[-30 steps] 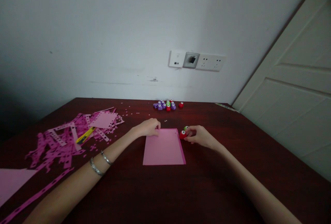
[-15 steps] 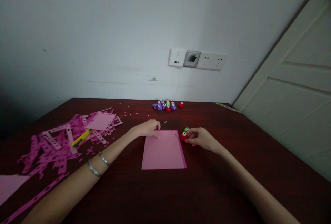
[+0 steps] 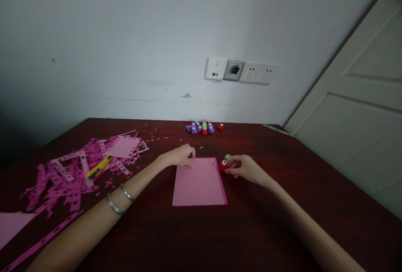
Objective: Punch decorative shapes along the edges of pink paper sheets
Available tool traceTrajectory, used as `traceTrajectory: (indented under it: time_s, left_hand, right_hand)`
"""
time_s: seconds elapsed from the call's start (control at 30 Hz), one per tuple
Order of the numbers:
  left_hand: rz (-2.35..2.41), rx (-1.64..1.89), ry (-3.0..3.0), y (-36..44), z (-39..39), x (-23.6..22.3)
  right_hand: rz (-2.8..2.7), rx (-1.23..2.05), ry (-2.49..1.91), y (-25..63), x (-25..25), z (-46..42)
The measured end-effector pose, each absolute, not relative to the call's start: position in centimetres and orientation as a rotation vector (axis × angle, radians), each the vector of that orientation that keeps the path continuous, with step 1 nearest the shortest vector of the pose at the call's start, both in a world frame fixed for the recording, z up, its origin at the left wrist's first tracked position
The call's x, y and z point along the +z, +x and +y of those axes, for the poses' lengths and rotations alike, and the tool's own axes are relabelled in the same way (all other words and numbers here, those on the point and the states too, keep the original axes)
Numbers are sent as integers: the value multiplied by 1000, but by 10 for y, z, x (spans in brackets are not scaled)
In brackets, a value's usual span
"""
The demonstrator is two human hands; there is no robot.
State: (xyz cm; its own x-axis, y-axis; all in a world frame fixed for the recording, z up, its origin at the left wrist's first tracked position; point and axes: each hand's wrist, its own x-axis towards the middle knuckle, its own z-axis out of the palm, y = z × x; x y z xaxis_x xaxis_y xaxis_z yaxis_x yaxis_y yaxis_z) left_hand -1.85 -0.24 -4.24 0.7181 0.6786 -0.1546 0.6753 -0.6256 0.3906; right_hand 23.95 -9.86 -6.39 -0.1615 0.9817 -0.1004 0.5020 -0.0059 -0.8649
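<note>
A pink sheet of paper (image 3: pixel 199 186) lies in front of me, with a darker pink layer showing along its right and top edges. My left hand (image 3: pixel 181 155) is closed at the sheet's upper left corner, thumb on top and curled fingers at the far edge. To the right of the sheet, my right hand (image 3: pixel 243 166) has its thumb and fingers closed on a small red craft punch (image 3: pixel 223 165) with a round white button. Just behind it is a green craft punch (image 3: pixel 227 157), partly hidden by my fingers; whether they touch it I cannot tell.
Purple, green and red punches (image 3: pixel 199 128) cluster near the wall, with one red punch (image 3: pixel 220 127) apart. At the left lie punched pink scraps (image 3: pixel 67 171), a yellow cutter knife (image 3: pixel 99 167) and another pink sheet (image 3: pixel 14 224). A thin strip (image 3: pixel 278 130) lies at the far right edge.
The view has shifted slightly. Both hands keep nearly the same places, left on the sheet's corner and right on the red craft punch beside its right edge.
</note>
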Motion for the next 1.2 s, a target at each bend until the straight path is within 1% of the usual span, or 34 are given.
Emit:
traceTrajectory:
  time_s: [1.03,1.2]
  left_hand:
    - [1195,-61,2407,-14,-1,-49]
    - [1169,14,2446,-14,2,-54]
  right_hand:
    - [-1739,1093,-1557,238,-65,-100]
    - [-1746,1085,-1559,237,-62,-101]
